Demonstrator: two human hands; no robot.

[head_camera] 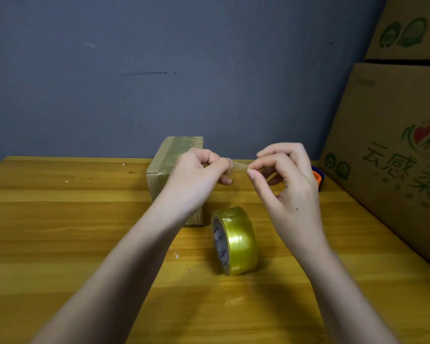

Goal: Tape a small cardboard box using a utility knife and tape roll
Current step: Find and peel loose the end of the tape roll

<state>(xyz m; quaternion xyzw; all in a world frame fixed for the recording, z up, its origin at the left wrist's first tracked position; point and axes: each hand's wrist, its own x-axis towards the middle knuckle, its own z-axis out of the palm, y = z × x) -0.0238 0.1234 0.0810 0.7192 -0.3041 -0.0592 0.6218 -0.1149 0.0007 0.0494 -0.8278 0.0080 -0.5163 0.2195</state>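
A small cardboard box (170, 160), its top covered with shiny tape, stands on the wooden table (60, 219) behind my left hand. A roll of clear yellowish tape (235, 240) stands on its edge in front of the box, between my forearms. My left hand (199, 175) and my right hand (286, 180) are raised above the table, and both pinch a small crumpled piece of clear tape (238, 166) stretched between their fingertips. An orange and blue object (317, 178), possibly the utility knife, peeks out behind my right hand; most of it is hidden.
Large printed cardboard cartons (395, 145) are stacked along the right side of the table. A grey-blue wall (159, 70) rises right behind the table's far edge.
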